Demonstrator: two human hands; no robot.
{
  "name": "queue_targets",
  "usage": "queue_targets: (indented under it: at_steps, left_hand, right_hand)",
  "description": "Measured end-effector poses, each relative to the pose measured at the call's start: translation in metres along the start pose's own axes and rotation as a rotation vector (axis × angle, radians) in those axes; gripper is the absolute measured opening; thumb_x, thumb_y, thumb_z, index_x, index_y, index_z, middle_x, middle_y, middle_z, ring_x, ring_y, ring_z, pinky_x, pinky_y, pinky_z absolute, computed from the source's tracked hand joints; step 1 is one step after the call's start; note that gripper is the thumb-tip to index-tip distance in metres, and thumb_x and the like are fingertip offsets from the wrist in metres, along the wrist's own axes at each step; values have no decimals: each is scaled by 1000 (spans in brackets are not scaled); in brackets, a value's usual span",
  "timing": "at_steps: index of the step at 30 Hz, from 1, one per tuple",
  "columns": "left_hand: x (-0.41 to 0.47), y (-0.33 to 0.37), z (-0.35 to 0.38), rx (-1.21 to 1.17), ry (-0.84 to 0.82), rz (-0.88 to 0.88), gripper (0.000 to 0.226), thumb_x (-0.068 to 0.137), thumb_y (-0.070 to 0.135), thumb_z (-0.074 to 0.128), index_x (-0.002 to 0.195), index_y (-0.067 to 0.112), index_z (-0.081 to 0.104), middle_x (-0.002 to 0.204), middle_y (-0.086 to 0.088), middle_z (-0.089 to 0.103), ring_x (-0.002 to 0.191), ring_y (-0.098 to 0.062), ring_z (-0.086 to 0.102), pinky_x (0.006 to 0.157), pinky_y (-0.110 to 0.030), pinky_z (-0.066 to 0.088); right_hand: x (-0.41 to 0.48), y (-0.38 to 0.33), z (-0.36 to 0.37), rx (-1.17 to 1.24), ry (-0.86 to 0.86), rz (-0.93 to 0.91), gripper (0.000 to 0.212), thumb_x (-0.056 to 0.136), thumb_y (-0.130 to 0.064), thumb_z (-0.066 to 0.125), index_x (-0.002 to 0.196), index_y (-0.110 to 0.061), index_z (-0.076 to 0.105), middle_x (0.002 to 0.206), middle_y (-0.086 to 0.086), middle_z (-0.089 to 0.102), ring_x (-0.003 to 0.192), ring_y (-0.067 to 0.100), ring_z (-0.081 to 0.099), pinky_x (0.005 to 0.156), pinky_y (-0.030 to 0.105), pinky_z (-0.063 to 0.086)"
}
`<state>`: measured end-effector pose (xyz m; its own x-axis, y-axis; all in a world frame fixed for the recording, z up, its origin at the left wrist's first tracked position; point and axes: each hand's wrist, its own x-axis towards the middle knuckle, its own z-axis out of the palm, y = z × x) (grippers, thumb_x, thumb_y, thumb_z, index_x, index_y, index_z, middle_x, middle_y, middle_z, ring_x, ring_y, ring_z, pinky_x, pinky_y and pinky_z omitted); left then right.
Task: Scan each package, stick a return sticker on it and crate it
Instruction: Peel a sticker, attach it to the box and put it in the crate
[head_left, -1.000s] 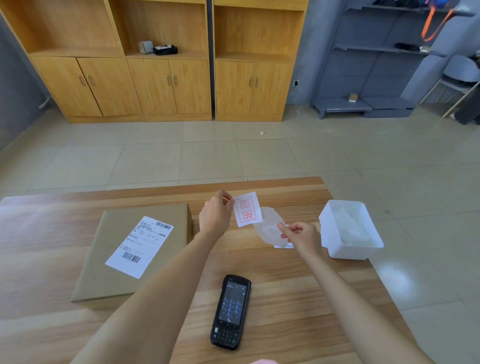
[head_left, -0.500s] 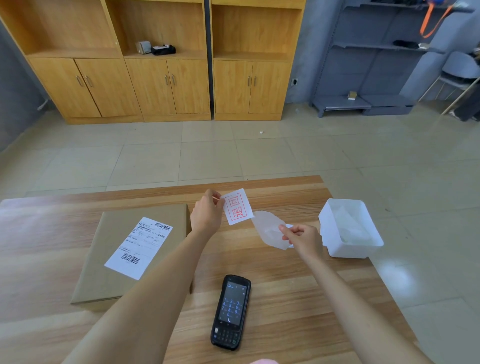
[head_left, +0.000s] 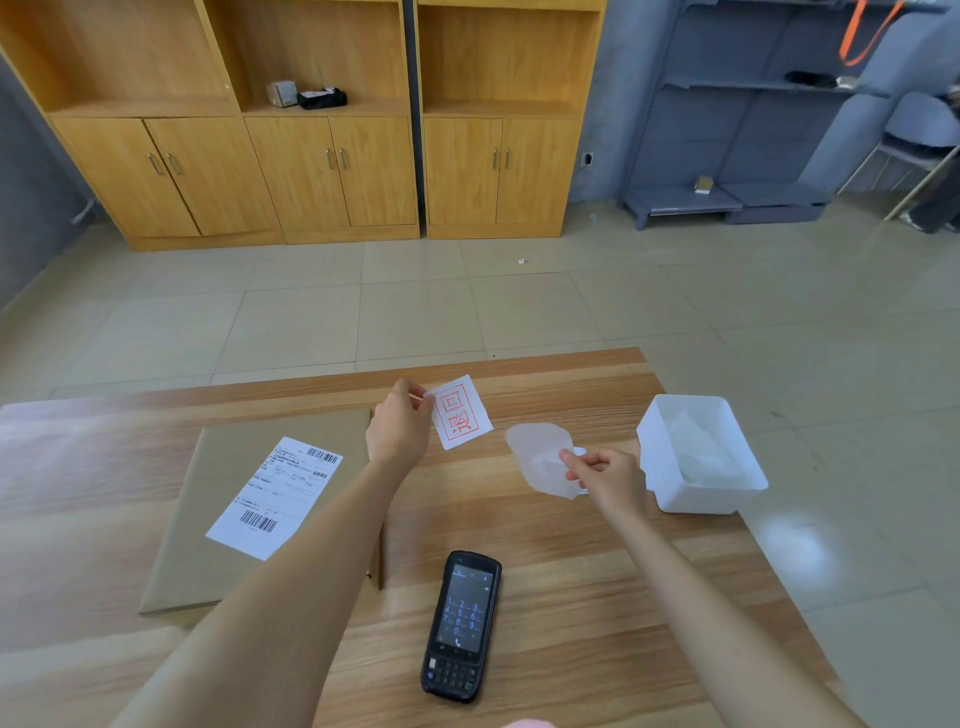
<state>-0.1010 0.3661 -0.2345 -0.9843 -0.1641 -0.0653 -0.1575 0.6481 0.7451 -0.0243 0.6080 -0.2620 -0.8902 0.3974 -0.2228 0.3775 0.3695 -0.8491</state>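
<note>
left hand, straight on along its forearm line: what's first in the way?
Way looks free: left hand pinches the return sticker, and ahead lies only bare table to its far edge. Height above it is unclear.

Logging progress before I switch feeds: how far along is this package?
Peeling looks done: the left hand pinches the red-printed return sticker, free of the backing paper pinched in the right hand. The scanner lies on the table; whether the scan happened can't be told. Still to do: the package bears only its shipping label, so sticking and crating remain. No crate is in view.
</note>
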Motion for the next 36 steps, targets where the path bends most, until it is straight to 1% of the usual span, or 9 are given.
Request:
queue_targets:
  at_steps: [4,8,11,14,18,22,25,28,36]
  left_hand:
    - [0,3,0,26,-3,-1,16,97,31,46,104,19,52,102,2,63,93,-27,63,80,-45,54]
    - [-3,8,7,53,-21,16,18,97,31,45,105,17,52,103,1,63,89,-27,64,79,-44,53]
    - [-5,15,18,53,-55,38,16,97,31,45,103,18,51,102,1,63,88,-25,64,77,-45,54]
    - [-7,27,31,85,-106,65,15,98,31,45,105,19,50,101,2,62,87,-25,64,76,-41,54]
    - [-10,43,48,111,-175,128,15,96,29,47,108,20,52,96,6,59,85,-24,62,70,-35,51]
    - [-13,57,64,98,-234,196,14,94,20,48,107,18,55,90,5,59,85,-21,57,65,-31,44]
    - [-16,63,74,95,-290,226,13,93,17,47,102,20,56,89,4,62,84,-21,58,65,-32,46]
    - [-17,64,82,103,-320,237,13,91,15,48,98,23,56,91,2,63,84,-22,60,68,-36,50]
    - [-9,65,92,174,-355,265,20,92,10,44,103,20,58,95,-3,65,83,-21,60,67,-37,49]
  right_hand:
    - [2,1,-3,24,15,32,28,83,-33,71,66,-12,62,70,-5,71,69,17,63,63,27,47]
    - [7,5,-7,81,55,59,22,84,-28,70,72,-11,64,65,-5,68,76,23,67,76,39,53]
    - [10,8,-12,109,83,76,18,85,-27,69,81,-10,65,67,-4,68,79,23,68,80,40,54]
    - [12,10,-19,143,100,90,13,86,-25,67,84,-12,65,69,-2,69,72,21,67,77,39,55]
    - [16,9,-37,175,173,98,14,90,-24,62,90,-10,64,69,-3,68,62,14,63,63,26,49]
    - [29,11,-63,127,322,97,18,90,-28,59,90,-11,63,66,-6,66,59,13,57,65,31,48]
    - [43,14,-85,55,428,134,19,91,-26,56,92,-9,63,68,-3,65,69,17,57,63,28,38]
    - [57,16,-101,-34,497,171,15,91,-23,54,96,-11,62,84,5,70,85,24,61,66,27,36]
    - [79,28,-100,-196,453,286,22,92,-16,53,109,-10,64,110,10,66,102,32,60,74,30,37]
